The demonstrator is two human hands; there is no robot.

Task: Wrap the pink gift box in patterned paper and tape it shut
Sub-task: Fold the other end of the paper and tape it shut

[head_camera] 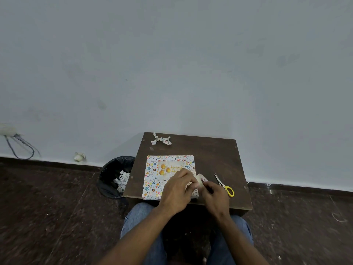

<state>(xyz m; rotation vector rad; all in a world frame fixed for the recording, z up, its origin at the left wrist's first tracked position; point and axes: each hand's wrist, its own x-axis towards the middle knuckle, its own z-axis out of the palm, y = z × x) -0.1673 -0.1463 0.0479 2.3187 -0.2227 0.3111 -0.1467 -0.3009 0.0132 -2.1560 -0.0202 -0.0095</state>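
The gift box [154, 175], covered in white paper with coloured egg and leaf patterns, lies flat on the small dark wooden table [210, 155]. A card with orange balls and gold lettering sits on its top. Over the box's near right corner, my left hand [177, 192] holds a beige roll of tape [200, 180]. My right hand [214, 196] pinches at the roll's right side. The tape's loose end is hidden by my fingers.
Yellow-handled scissors [224, 185] lie on the table to the right of my hands. A patterned paper bow [161, 140] rests near the table's far edge. A black bin [114, 176] with paper scraps stands on the floor at the left. The wall is close behind.
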